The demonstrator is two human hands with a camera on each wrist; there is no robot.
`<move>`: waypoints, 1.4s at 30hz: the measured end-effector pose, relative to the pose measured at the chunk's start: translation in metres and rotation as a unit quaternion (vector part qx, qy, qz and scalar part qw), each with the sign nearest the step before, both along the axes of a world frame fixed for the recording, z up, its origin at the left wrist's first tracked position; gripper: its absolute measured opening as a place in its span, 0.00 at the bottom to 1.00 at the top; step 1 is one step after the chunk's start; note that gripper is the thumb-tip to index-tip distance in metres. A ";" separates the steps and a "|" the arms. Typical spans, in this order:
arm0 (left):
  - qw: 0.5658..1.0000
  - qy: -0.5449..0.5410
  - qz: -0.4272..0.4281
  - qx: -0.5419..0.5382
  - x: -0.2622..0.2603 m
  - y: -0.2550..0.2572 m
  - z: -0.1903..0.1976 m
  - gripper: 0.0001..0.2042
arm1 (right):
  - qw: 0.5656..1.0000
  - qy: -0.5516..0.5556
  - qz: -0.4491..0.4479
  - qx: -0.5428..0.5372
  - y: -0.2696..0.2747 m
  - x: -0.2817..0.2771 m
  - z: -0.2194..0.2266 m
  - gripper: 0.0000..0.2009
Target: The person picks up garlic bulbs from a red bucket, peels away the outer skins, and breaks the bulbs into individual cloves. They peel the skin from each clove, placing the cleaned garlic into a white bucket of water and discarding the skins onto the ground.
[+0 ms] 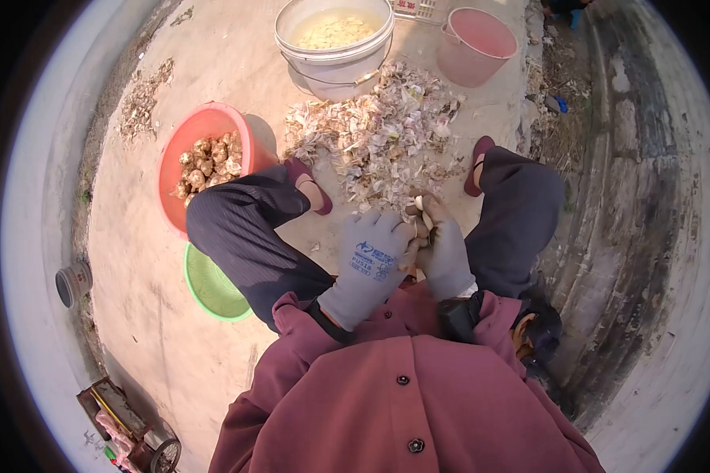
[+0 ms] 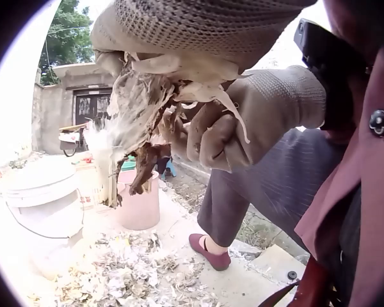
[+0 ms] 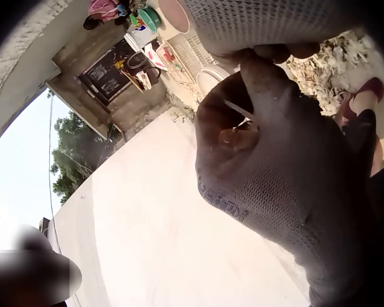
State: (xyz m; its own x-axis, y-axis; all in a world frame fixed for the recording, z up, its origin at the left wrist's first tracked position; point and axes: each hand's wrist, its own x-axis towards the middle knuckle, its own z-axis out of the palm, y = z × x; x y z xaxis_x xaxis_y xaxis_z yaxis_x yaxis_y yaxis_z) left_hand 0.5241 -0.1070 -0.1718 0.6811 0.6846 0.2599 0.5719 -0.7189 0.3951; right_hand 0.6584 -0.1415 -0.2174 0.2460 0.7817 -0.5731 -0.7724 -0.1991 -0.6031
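Observation:
Both hands wear grey knit gloves and meet between the knees in the head view. My left hand [image 1: 397,234] and my right hand [image 1: 432,229] both grip a garlic bulb [image 1: 416,214], which is mostly hidden by the fingers. In the left wrist view, papery skin and dry stalk [image 2: 137,112] hang from the bulb, and the right hand's curled fingers [image 2: 224,137] pinch it. The right wrist view is filled by the left glove [image 3: 288,179], curled round the bulb.
A pile of garlic skins [image 1: 379,134] lies on the concrete ahead of the feet. Beyond it stand a white bucket [image 1: 339,75] holding peeled cloves and a pink bucket [image 1: 465,67]. At left, a red basin [image 1: 244,134] holds whole bulbs, with a green basin [image 1: 209,288] beside it.

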 end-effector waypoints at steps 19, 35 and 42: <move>0.964 -0.156 0.115 -0.182 -0.006 0.006 -0.009 0.16 | 0.988 0.111 0.087 0.068 -0.012 0.010 0.001 0.20; 0.994 0.057 0.078 -0.051 -0.002 0.006 -0.026 0.05 | 0.919 -0.227 0.323 -0.006 -0.016 0.006 0.022 0.20; 0.976 -0.105 0.155 -0.109 -0.015 0.016 -0.021 0.04 | 0.969 0.075 0.221 0.078 -0.026 0.006 -0.003 0.20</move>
State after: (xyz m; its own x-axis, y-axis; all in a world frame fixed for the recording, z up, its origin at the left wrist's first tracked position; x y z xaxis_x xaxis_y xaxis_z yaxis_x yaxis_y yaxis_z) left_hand 0.5089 -0.0912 -0.1925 0.3796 0.9039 0.1972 0.6388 -0.4103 0.6508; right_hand 0.6648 -0.1675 -0.2205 -0.2103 0.8718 -0.4424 -0.7138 -0.4462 -0.5398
